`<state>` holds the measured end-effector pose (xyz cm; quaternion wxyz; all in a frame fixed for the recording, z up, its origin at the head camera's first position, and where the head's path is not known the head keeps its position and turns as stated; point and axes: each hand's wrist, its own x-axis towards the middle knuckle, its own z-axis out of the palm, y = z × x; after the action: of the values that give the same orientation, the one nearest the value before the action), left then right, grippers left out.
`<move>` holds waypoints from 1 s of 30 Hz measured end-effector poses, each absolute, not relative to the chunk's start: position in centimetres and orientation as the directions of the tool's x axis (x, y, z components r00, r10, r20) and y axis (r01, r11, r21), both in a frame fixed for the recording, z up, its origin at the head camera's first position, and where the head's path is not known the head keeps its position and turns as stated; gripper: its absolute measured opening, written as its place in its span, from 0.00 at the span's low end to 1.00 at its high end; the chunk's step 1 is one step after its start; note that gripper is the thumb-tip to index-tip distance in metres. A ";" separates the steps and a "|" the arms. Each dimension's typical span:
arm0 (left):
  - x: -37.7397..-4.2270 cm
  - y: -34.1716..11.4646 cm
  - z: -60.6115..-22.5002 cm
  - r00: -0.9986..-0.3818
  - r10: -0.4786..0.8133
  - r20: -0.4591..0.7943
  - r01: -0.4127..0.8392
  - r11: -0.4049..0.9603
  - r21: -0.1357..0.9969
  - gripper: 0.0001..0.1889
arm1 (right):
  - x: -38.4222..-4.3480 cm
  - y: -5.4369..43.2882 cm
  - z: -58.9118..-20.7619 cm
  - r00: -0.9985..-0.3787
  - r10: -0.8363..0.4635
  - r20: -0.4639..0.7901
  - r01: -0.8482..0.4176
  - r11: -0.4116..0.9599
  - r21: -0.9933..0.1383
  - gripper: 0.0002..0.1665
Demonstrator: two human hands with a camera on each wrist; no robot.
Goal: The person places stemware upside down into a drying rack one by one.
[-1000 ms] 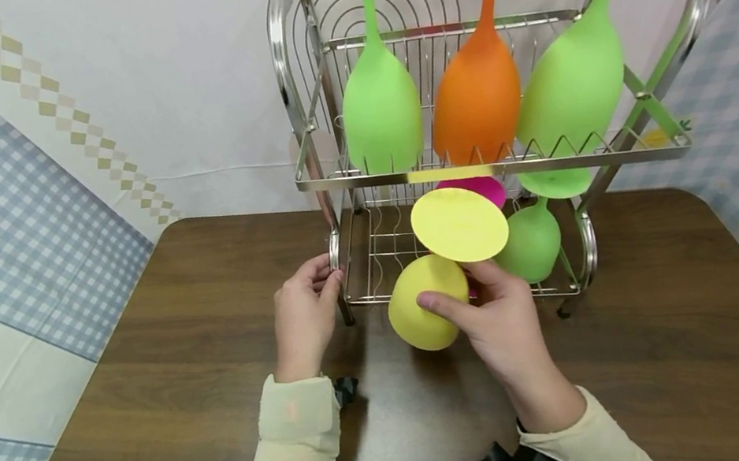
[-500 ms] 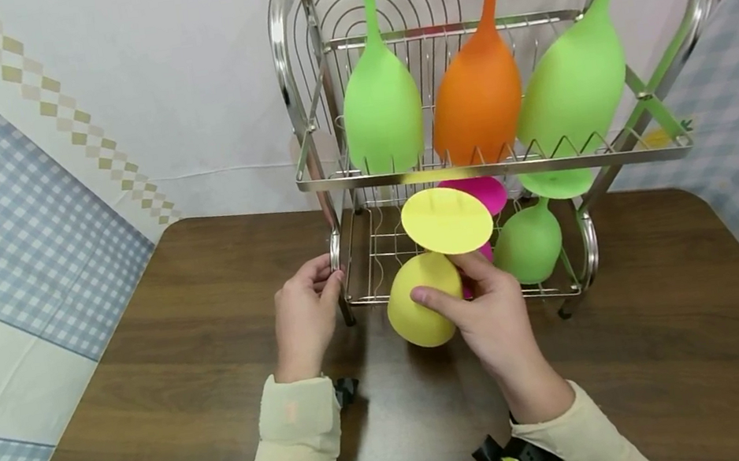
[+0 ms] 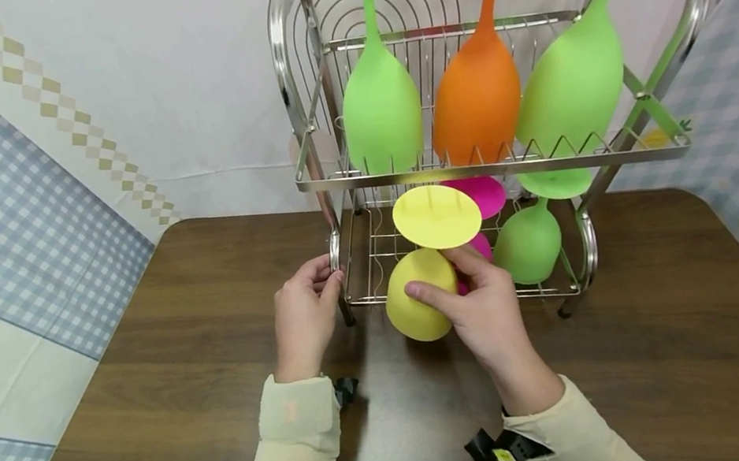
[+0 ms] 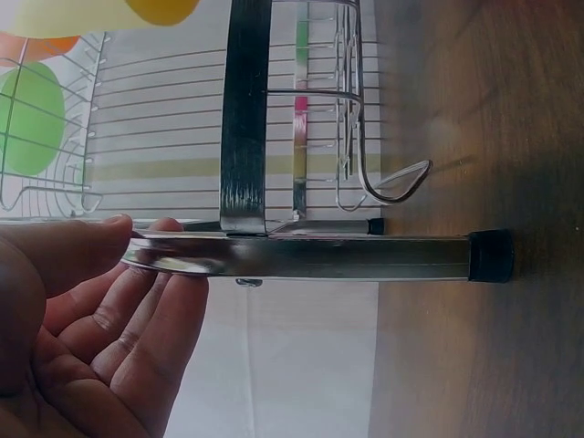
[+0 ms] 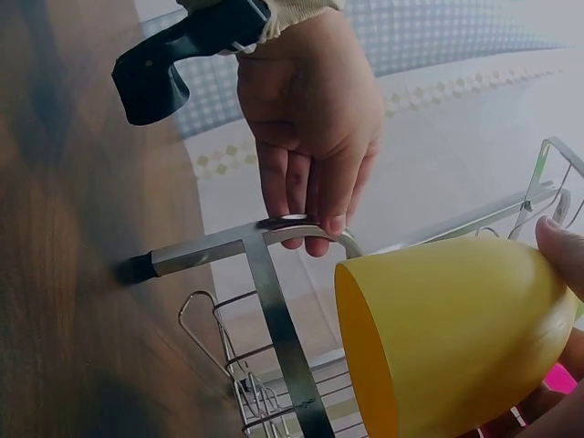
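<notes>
My right hand (image 3: 493,315) holds a yellow goblet (image 3: 415,319) upside down by its bowl, thumb in front, its round base tilted upward. The goblet is at the front of the lower shelf of a metal dish rack (image 3: 362,181). In the right wrist view the goblet's bowl (image 5: 456,319) shows its open rim facing the rack's side frame. My left hand (image 3: 306,312) pinches the rack's left front leg; in the left wrist view thumb and fingers meet around that leg (image 4: 356,257). The goblet's stem is hidden.
Two green goblets (image 3: 380,109) and an orange goblet (image 3: 475,103) stand upside down on the upper shelf. Below, a green goblet (image 3: 528,245) and a magenta goblet (image 3: 482,196), partly hidden, are on the lower shelf. The rack stands on a brown wooden table (image 3: 171,388) against a white cloth.
My right hand has brought the yellow goblet slightly left and farther toward the lower shelf. More of the magenta goblet shows. The left hand stays on the leg.
</notes>
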<state>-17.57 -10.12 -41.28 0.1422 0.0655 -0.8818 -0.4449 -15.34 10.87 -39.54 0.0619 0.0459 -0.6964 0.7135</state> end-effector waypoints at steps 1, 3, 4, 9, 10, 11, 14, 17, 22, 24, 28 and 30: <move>-17.6 -10.1 -41.3 -0.951 -0.242 0.192 0.011 0.595 0.804 0.11 | -15.4 10.8 -39.6 -0.988 0.024 0.149 -0.150 -0.018 -0.989 0.33; -17.5 -10.2 -41.3 -0.952 -0.242 0.190 0.009 0.594 0.804 0.11 | -15.7 10.8 -39.7 -0.988 0.025 0.150 -0.150 -0.005 -0.989 0.34; -17.5 -10.2 -41.3 -0.952 -0.242 0.190 0.009 0.594 0.804 0.11 | -15.8 10.8 -39.8 -0.988 0.024 0.150 -0.150 0.000 -0.989 0.34; -17.5 -10.2 -41.3 -0.951 -0.243 0.193 0.011 0.596 0.803 0.11 | -16.1 10.8 -40.1 -0.988 0.020 0.151 -0.150 0.018 -0.988 0.36; -17.5 -10.2 -41.3 -0.951 -0.242 0.193 0.011 0.595 0.804 0.11 | -16.2 10.8 -40.1 -0.988 0.020 0.153 -0.153 0.018 -0.988 0.36; -17.5 -10.1 -41.3 -0.951 -0.241 0.191 0.011 0.594 0.805 0.11 | -16.2 10.7 -40.1 -0.988 0.020 0.155 -0.154 0.020 -0.988 0.36; -17.5 -10.1 -41.3 -0.953 -0.240 0.186 0.009 0.591 0.807 0.11 | -16.3 10.5 -40.2 -0.986 0.015 0.164 -0.164 0.021 -0.986 0.36; -17.5 -10.1 -41.2 -0.953 -0.241 0.184 0.006 0.592 0.806 0.11 | -16.5 10.3 -40.3 -0.985 0.009 0.171 -0.171 0.021 -0.985 0.36; -17.5 -10.1 -41.2 -0.953 -0.239 0.187 0.008 0.596 0.803 0.11 | -16.7 10.1 -40.4 -0.984 0.007 0.176 -0.176 0.027 -0.984 0.36; -17.5 -10.1 -41.2 -0.953 -0.238 0.189 0.011 0.595 0.804 0.12 | -16.7 10.0 -40.5 -0.984 0.006 0.177 -0.177 0.032 -0.984 0.35; -17.4 -10.1 -41.2 -0.952 -0.239 0.192 0.011 0.597 0.802 0.11 | -16.8 9.8 -40.6 -0.985 0.007 0.172 -0.171 0.060 -0.983 0.34; -17.4 -10.1 -41.2 -0.951 -0.241 0.192 0.010 0.599 0.801 0.11 | -16.8 9.7 -40.6 -0.986 0.006 0.169 -0.168 0.081 -0.983 0.35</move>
<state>-17.44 -10.11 -41.21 0.1418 0.0653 -0.8828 -0.4431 -16.78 9.74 -40.64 0.0643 0.0550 -0.7323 0.6757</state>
